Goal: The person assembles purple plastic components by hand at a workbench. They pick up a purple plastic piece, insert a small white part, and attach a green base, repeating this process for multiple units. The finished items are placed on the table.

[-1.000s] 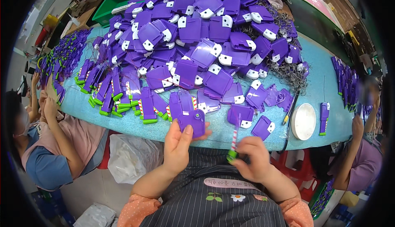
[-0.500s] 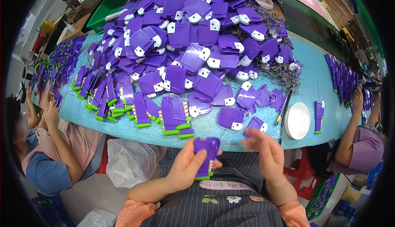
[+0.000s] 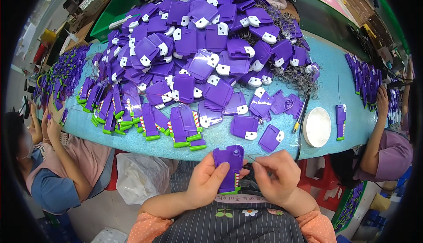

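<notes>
My left hand is closed round a purple plastic wing-shaped piece, held upright over my lap. It has a round boss near its top, a red-and-white striped edge and a green lower end. Just right of it, my right hand pinches a thin dark wire piece, which points toward the boss without visibly touching it. On the table ahead lie a loose purple cover with a white corner and another such cover.
A large heap of purple covers fills the table's middle. Tangled grey wire pieces lie at its right. Green-tipped wing pieces line the near left. A white round dish and a yellow-handled tool stand right. Co-workers sit on both sides.
My right hand has come down from the table edge toward the wing piece, now pinching a thin wire. My left hand has shifted slightly right with the piece.
</notes>
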